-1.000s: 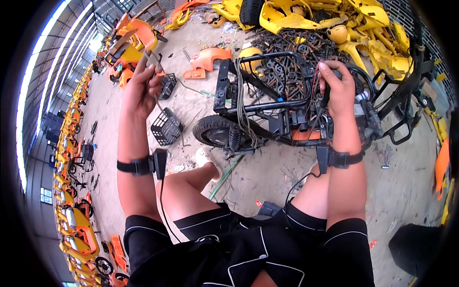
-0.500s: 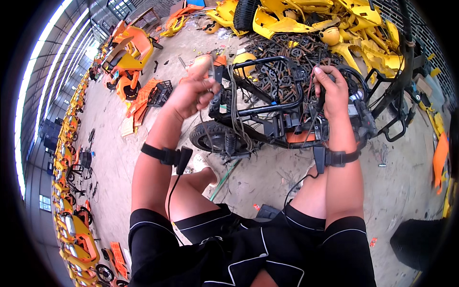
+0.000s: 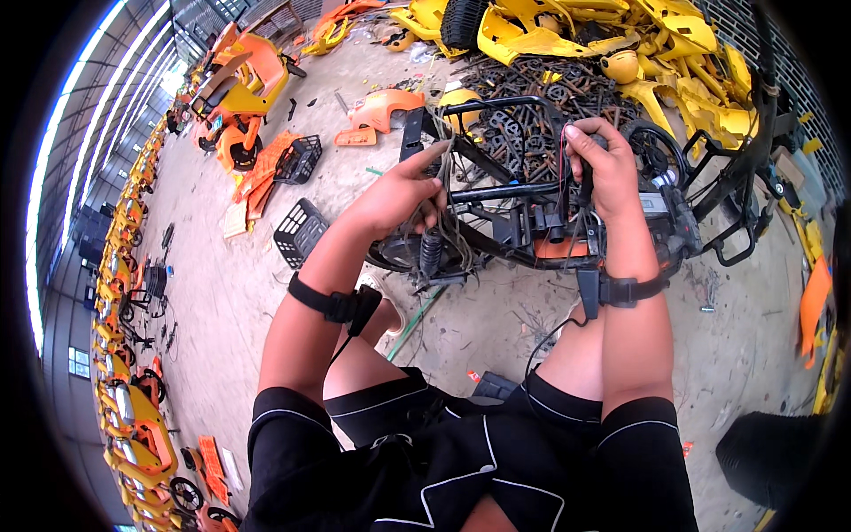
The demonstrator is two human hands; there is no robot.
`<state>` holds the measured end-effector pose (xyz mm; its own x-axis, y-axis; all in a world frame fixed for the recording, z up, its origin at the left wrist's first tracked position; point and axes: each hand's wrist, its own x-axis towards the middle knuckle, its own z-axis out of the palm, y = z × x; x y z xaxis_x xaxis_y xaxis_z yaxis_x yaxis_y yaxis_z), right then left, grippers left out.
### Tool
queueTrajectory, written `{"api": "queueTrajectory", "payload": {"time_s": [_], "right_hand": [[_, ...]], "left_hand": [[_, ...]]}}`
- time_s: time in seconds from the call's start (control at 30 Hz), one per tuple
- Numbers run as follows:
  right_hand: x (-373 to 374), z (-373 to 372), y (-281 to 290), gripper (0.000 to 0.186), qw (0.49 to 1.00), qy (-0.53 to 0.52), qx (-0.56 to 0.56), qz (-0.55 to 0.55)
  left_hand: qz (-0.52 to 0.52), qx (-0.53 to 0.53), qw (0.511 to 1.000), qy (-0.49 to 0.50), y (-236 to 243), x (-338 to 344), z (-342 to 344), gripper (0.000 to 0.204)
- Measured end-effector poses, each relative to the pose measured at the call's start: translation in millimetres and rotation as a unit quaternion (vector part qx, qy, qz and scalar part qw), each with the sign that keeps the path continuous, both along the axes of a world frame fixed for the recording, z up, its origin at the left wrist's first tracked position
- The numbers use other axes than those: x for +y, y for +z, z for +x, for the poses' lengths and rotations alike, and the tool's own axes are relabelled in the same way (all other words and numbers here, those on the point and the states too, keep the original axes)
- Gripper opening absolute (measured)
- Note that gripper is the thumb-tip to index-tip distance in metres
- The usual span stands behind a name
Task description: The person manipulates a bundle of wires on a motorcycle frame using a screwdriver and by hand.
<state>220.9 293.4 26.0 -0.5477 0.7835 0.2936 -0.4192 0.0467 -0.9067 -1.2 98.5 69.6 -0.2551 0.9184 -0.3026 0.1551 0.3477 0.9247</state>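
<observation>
At L end of black frame [image 3: 507, 191], L hand [image 3: 399, 200] half-curled at cables [image 3: 457, 236], grip unclear; over its R part, R hand [image 3: 610, 173] grips dark handle [image 3: 586, 184]. Prob. cable handling; next needs sure L hold.

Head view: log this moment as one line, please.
left hand: fingers at cables | right hand: gripping dark handle | black frame: under both hands | basket: on floor, left of frame

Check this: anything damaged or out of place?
Yes: the black vehicle frame looks stripped, with cables hanging untidily at the left hand. Beyond the frame, yellow panels lie jumbled in a heap, and orange panels are strewn on the floor.
</observation>
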Motion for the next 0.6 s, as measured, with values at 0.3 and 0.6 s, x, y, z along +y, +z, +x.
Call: {"api": "queueTrajectory", "payload": {"time_s": [0.3, 0.6], "right_hand": [[-0.2, -3.8, -1.0, 0.014, 1.0, 0.006, -0.008, 0.014], [-45.7, -13.0, 18.1, 0.013, 0.993, 0.069, -0.053, 0.077]], "left_hand": [[0.055, 0.132, 0.984, 0.105, -4.8, -28.3, 23.3, 0.049], [0.05, 0.464, 0.88, 0.084, -46.3, -65.7, 40.2, 0.02]]}}
